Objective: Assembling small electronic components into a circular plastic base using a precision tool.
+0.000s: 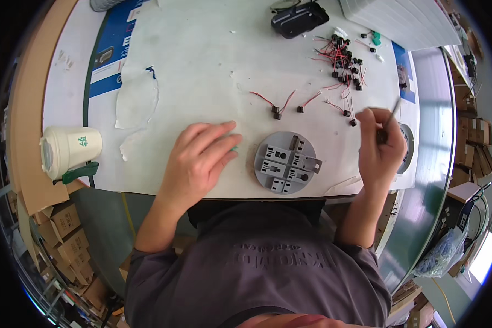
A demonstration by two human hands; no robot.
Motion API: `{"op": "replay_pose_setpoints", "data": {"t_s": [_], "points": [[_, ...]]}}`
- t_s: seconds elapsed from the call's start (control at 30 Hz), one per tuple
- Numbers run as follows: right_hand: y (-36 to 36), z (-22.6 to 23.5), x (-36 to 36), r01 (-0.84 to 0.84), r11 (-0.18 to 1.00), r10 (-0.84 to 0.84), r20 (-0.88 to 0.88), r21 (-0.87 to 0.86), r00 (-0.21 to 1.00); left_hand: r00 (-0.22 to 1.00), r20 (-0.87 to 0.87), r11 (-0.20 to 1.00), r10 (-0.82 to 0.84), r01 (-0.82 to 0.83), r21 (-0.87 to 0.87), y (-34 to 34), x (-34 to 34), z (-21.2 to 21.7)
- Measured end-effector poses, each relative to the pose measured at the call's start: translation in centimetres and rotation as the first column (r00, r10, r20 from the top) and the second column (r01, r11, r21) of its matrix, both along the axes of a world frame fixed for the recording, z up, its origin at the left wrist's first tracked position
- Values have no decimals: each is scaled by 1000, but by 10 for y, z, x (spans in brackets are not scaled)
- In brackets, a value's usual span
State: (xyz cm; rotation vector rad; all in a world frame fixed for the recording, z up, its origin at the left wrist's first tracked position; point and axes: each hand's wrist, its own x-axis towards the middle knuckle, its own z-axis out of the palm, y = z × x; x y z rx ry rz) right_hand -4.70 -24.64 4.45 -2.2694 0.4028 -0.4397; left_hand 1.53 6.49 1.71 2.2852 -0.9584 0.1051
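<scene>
Tweezers (389, 121) are sitting pinched in the right hand (380, 150), tips pointing at the wired parts (341, 112) beside the grey jig (286, 162). The left hand (199, 158) is lying flat and loose, covering something green, seemingly steadying the paper (202, 65).

This is a small assembly workshop: a white desk (202, 65) carries a grey round jig (286, 162), a heap of little black parts with red wires (344, 60) and a lidded paper cup (70, 150), while stacked cardboard boxes (65, 235) crowd the floor on both sides.
</scene>
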Motion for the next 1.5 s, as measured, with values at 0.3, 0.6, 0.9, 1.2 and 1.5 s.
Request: {"op": "replay_pose_setpoints", "data": {"t_s": [0.3,0.6,0.9,1.2,1.5], "points": [[14,-20,-15,165,946,-156,56,-278,986,1000,14,986,5,-8,166,-5,71,31],[9,-21,-20,-10,987,-10,-123,-157,992,969,-244,934,30,59,352,-164,189,36],[9,-27,-19,-44,969,34,-44,-242,998,776,-605,959,180,-276,-68,-105,236,27],[14,-27,-19,-20,953,-4,-76,-303,997,946,-319,957,52,-138,-255,-88,199,29],[16,-22,-32,41,969,-31,46,-242,998,997,47,973,-57,44,228,-97,143,5]]}}
